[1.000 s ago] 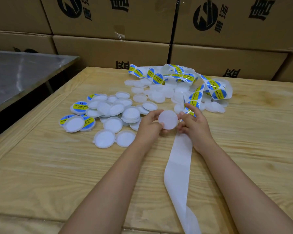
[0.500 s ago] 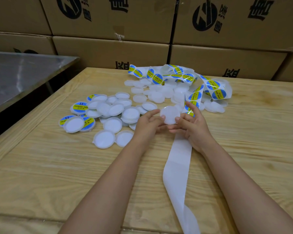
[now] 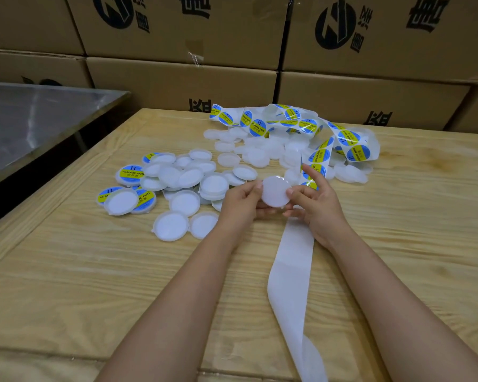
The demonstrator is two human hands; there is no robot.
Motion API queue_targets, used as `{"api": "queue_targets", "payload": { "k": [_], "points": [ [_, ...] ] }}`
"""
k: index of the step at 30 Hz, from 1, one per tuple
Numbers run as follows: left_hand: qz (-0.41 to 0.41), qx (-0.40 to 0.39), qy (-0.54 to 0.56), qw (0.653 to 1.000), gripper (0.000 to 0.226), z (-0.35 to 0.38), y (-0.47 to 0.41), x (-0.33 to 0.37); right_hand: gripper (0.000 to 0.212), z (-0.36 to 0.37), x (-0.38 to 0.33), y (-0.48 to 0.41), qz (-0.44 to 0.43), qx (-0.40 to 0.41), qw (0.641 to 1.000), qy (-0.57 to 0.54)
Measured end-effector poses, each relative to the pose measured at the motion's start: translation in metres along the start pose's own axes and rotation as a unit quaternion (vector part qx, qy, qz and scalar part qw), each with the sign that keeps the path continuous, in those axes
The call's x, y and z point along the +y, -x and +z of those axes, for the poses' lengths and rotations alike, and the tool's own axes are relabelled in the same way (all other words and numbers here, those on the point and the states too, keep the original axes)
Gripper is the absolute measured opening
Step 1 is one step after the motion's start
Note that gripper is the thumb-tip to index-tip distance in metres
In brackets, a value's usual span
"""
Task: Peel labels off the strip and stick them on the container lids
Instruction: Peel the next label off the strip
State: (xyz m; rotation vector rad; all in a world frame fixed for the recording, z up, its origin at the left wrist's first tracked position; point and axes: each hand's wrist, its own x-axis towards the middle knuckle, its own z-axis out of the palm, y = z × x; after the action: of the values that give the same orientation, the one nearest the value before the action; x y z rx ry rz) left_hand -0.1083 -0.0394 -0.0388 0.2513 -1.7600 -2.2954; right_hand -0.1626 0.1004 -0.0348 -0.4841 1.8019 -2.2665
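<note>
Near edge, left: bare wooden table (image 3: 66, 285), open passage.
Centre: loose lids (image 3: 182, 186) piled, blocking.
Far edge: label strip (image 3: 301, 125) tangled against cardboard boxes (image 3: 177, 84).
Near edge, right: backing strip (image 3: 293, 266) crosses.

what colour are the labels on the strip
The round glossy labels are blue with a yellow band; head view shows them best.

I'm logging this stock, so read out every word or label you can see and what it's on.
"SOLDERING PASTE": yellow band of labelled lid.
"SOLDERING PASTE", sideways: label on label strip.
Cardboard boxes: round logo and big Chinese characters, cut off, unreadable.
Small print under the lid's band: too small.
Blank lid held by left hand and right hand: no text.
</note>
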Motion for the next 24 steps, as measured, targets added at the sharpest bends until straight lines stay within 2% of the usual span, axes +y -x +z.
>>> {"api": "queue_targets", "payload": {
  "k": [3,5,7,9,13,18,24],
  "points": [
    [0.0,0.003,-0.002,1.0,0.023,-0.0002,0.001,0.0015,0.058,0.0005,-0.0015,-0.0003,-0.013,0.009,1.0,0.017],
    [-0.001,0.03,-0.009,1.0,0.021,0.0015,0.0003,0.0016,0.044,0.0014,-0.0035,-0.0011,-0.021,0.047,0.999,0.005],
    [-0.002,0.046,0.002,0.999,0.018,0.0034,0.0005,0.0025,0.021,-0.0002,-0.0044,-0.0034,-0.006,0.094,0.992,-0.081],
    [-0.006,0.051,0.01,0.999,0.017,0.0046,0.0006,0.0034,0.004,-0.0035,-0.0048,-0.0051,0.026,0.105,0.977,-0.181],
    [-0.013,0.045,0.006,0.999,0.017,0.0041,0.0002,0.0036,0.02,-0.008,-0.0047,-0.0066,0.063,0.036,0.964,-0.256],
    [-0.008,0.018,0.017,1.0,0.019,0.003,0.0016,0.0049,0.03,-0.0018,-0.0009,-0.0055,0.145,-0.003,0.967,-0.21],
    [-0.001,0.006,0.011,1.0,0.019,0.0029,0.003,0.0056,0.029,-0.0017,0.0002,-0.0064,0.163,-0.004,0.969,-0.186]
  ]
}}
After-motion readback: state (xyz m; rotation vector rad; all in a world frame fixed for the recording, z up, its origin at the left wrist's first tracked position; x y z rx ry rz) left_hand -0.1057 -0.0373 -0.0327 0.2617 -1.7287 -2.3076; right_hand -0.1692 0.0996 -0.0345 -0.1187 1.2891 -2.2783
